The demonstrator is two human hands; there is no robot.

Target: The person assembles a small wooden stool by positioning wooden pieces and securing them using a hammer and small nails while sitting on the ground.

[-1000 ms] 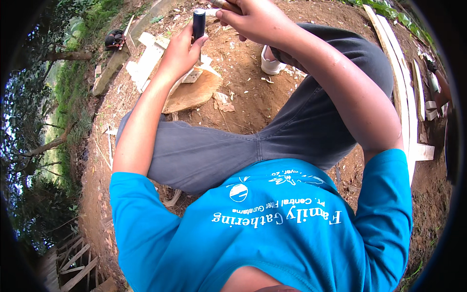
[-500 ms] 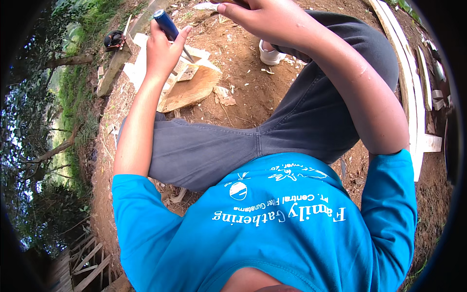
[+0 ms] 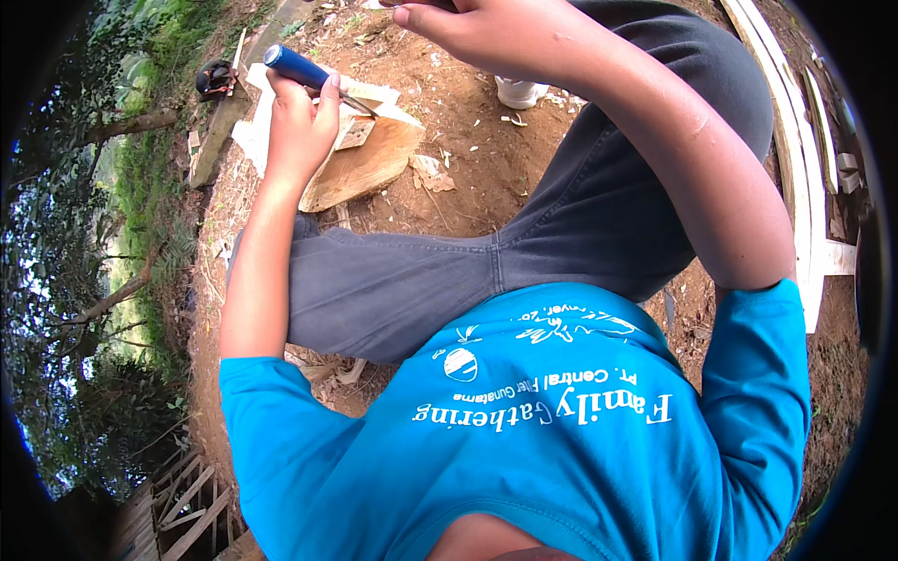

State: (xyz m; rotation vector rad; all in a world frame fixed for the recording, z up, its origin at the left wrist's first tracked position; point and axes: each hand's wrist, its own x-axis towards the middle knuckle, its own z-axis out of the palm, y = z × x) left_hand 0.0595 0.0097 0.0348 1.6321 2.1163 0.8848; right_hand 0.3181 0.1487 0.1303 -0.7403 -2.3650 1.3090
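Head view: a log (image 3: 374, 174) carries, toward its far edge, a block (image 3: 354, 136), likely stiff. The right hand (image 3: 505, 30) curls, its hold unclear; the left hand (image 3: 301, 123) closes its fingers round a chisel (image 3: 292, 64), blade over the block, probably rigid, best gripped by the handle.

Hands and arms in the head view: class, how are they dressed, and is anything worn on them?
The left sleeve and right sleeve are short, loose and bright blue, with no print visible. The left forearm and right forearm are bare. The left hand and right hand show no glove; the picture's top edge cuts off part of the right.
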